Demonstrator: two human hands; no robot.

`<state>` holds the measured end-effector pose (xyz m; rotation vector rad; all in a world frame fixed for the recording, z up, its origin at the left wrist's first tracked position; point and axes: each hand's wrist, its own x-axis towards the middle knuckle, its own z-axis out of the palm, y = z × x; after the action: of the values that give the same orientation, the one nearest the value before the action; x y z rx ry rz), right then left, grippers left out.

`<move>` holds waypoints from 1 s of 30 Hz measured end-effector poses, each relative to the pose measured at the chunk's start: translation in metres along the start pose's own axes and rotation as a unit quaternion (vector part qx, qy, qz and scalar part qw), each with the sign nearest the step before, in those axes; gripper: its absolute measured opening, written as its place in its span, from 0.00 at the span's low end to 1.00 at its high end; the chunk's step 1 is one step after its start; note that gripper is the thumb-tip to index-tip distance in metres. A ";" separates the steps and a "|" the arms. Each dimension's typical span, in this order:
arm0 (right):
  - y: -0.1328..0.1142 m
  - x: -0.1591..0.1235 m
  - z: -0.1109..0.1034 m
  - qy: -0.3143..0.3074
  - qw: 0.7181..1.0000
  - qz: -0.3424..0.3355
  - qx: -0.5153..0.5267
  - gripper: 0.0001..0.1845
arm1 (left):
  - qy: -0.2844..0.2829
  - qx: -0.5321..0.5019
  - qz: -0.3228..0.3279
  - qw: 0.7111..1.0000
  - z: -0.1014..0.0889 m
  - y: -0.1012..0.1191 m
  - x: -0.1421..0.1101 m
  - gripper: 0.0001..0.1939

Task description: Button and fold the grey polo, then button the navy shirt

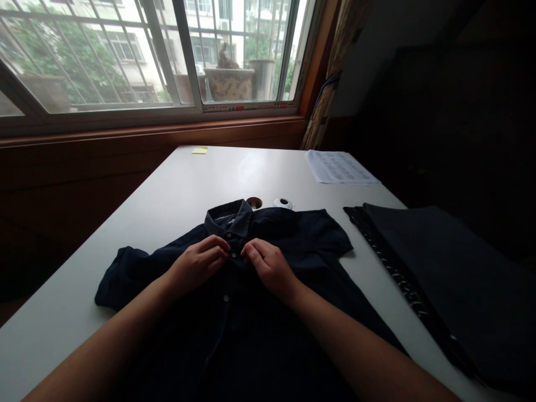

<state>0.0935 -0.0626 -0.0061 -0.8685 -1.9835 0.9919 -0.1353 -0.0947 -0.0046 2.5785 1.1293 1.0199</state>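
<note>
A dark navy short-sleeved shirt (268, 312) lies front up on the white table, its collar (228, 219) pointing away from me. Small pale buttons run down its front, one of them (226, 298) below my hands. My left hand (203, 258) is closed, fingertips pinching the shirt's front edge just left of a button near the collar. On the other side of that button, my right hand (268, 262) pinches the cloth with thumb and fingers. The fingertips of both hands are a short way apart. Exactly how much cloth each one holds is hidden.
Folded dark clothes (444, 268) lie in a pile along the table's right side. Printed sheets (341, 167) rest at the far right corner, a yellow sticky note (200, 150) at the far left. A cable hole and a round cover (283, 204) sit beyond the collar.
</note>
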 end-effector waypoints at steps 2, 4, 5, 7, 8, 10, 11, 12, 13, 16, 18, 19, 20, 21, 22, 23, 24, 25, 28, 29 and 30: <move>0.000 0.000 0.000 0.009 1.000 0.007 -0.001 0.15 | 0.009 0.000 -0.007 1.000 0.000 0.000 0.002 0.05; 0.000 0.000 0.000 0.017 1.000 0.012 -0.012 0.16 | 0.015 -0.002 -0.017 1.000 0.000 0.000 0.003 0.05; -0.001 0.000 -0.001 0.019 1.000 0.012 -0.021 0.17 | 0.018 -0.003 -0.024 1.000 0.000 -0.001 0.003 0.05; -0.005 0.000 -0.005 0.024 0.999 0.007 -0.045 0.17 | 0.026 -0.004 -0.036 0.999 -0.001 -0.003 0.003 0.05; -0.008 0.000 -0.008 0.023 0.998 0.004 -0.060 0.18 | 0.028 -0.005 -0.043 0.999 -0.001 -0.004 0.002 0.05; -0.016 -0.002 -0.017 0.005 0.996 0.000 -0.091 0.19 | 0.026 -0.006 -0.054 0.998 0.000 -0.008 0.001 0.06; -0.020 -0.004 -0.022 -0.017 0.994 -0.003 -0.109 0.19 | 0.021 -0.005 -0.058 0.998 0.001 -0.010 0.000 0.06; -0.025 -0.007 -0.027 -0.047 0.991 -0.004 -0.129 0.19 | 0.014 -0.004 -0.062 0.998 0.002 -0.013 0.000 0.06; -0.029 -0.011 -0.033 -0.083 0.985 -0.005 -0.149 0.18 | 0.008 -0.002 -0.065 0.998 0.004 -0.015 -0.001 0.06; -0.039 -0.031 -0.045 -0.179 0.959 -0.005 -0.218 0.11 | -0.008 0.001 -0.066 0.998 0.008 -0.020 -0.002 0.06; -0.044 -0.050 -0.049 -0.212 0.939 0.002 -0.270 0.06 | -0.020 0.004 -0.064 0.998 0.010 -0.022 -0.002 0.06; -0.046 -0.060 -0.048 -0.221 0.929 0.009 -0.297 0.07 | -0.024 0.006 -0.063 0.998 0.010 -0.023 -0.002 0.06; -0.048 -0.069 -0.047 -0.225 0.918 0.018 -0.326 0.10 | -0.026 0.008 -0.062 0.998 0.010 -0.023 -0.002 0.06; -0.049 -0.078 -0.045 -0.224 0.908 0.028 -0.354 0.13 | -0.026 0.009 -0.060 0.998 0.010 -0.022 -0.002 0.06; -0.051 -0.085 -0.042 -0.217 0.899 0.037 -0.379 0.15 | -0.027 0.008 -0.060 0.998 0.010 -0.022 -0.002 0.05; -0.053 -0.091 -0.039 -0.209 0.891 0.045 -0.401 0.15 | -0.028 0.006 -0.060 0.998 0.009 -0.021 -0.002 0.06; -0.055 -0.095 -0.035 -0.202 0.884 0.052 -0.418 0.14 | -0.028 0.003 -0.060 0.998 0.008 -0.020 -0.002 0.06; -0.057 -0.099 -0.033 -0.197 0.878 0.057 -0.431 0.12 | -0.031 -0.001 -0.060 0.998 0.007 -0.020 -0.002 0.06; -0.063 -0.101 -0.029 -0.197 0.865 0.059 -0.457 0.06 | -0.039 -0.010 -0.061 0.997 0.005 -0.018 -0.002 0.06; -0.065 -0.101 -0.030 -0.198 0.863 0.056 -0.461 0.06 | -0.040 -0.012 -0.062 0.997 0.005 -0.018 -0.002 0.05; -0.067 -0.101 -0.031 -0.200 0.864 0.053 -0.459 0.07 | -0.040 -0.014 -0.062 0.997 0.005 -0.018 -0.002 0.05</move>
<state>0.1535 -0.1650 0.0331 -1.3491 -2.8518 0.2090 -0.1441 -0.0827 -0.0165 2.4693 1.2290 0.8892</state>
